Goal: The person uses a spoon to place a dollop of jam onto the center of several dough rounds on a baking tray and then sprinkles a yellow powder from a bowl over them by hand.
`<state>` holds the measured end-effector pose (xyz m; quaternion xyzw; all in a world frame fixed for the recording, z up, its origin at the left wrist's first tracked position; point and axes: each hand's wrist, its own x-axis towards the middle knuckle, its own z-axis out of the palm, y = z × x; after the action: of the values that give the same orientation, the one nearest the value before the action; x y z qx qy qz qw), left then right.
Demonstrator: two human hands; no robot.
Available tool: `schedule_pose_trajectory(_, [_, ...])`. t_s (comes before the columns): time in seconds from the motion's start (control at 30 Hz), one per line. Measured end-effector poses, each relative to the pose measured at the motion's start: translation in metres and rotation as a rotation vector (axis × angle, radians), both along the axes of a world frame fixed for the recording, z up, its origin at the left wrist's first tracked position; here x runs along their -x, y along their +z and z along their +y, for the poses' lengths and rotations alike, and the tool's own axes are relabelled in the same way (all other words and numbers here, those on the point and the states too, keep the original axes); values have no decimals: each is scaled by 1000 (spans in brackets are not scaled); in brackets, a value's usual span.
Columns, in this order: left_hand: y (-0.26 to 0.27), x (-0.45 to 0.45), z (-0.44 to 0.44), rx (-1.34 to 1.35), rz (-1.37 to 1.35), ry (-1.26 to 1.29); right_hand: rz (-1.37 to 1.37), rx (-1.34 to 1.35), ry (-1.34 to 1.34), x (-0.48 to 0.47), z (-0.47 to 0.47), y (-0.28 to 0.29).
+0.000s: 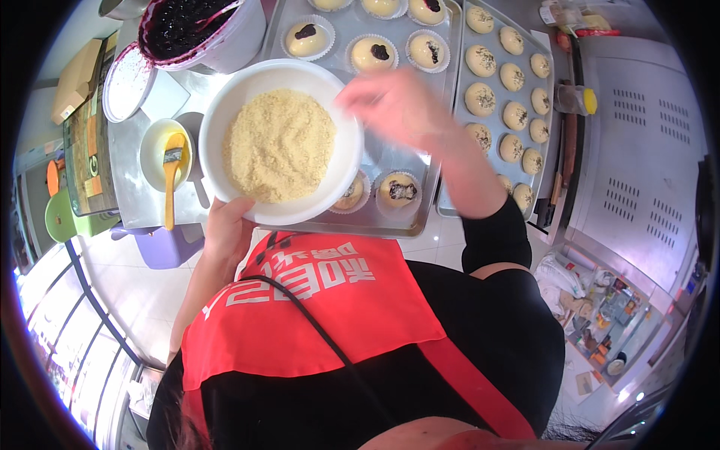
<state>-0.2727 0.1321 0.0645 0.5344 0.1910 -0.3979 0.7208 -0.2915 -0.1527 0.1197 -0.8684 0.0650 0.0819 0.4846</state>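
Observation:
My left hand (229, 225) grips the near left rim of a white bowl (350, 163). Pale yellow crumbs (281, 147) fill its bottom. Blurred by motion, my right hand (394, 107) hovers over a metal baking tray (388, 154), just right of the bowl. Its fingers look drawn together, but whether they hold crumbs cannot be told. Glossy round buns in white paper cups lie on that tray. One far bun (372, 54) carries a dark jam spot; a near bun (399, 190) has pale crumbs over its jam. The bowl partly covers another near bun (350, 194).
At far left stands a tub of dark jam (236, 42), near a jam-smeared white lid (128, 84). A brush (170, 185) rests in a small bowl (151, 147) of yellow liquid. Seed-topped buns (481, 61) fill a second tray (450, 199) beside a metal cabinet (635, 152).

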Motion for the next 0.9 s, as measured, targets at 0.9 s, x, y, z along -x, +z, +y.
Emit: schedule_pose_trajectory(0.9, [-5, -2, -26, 194, -17, 1, 108, -127, -76, 1, 31, -19])
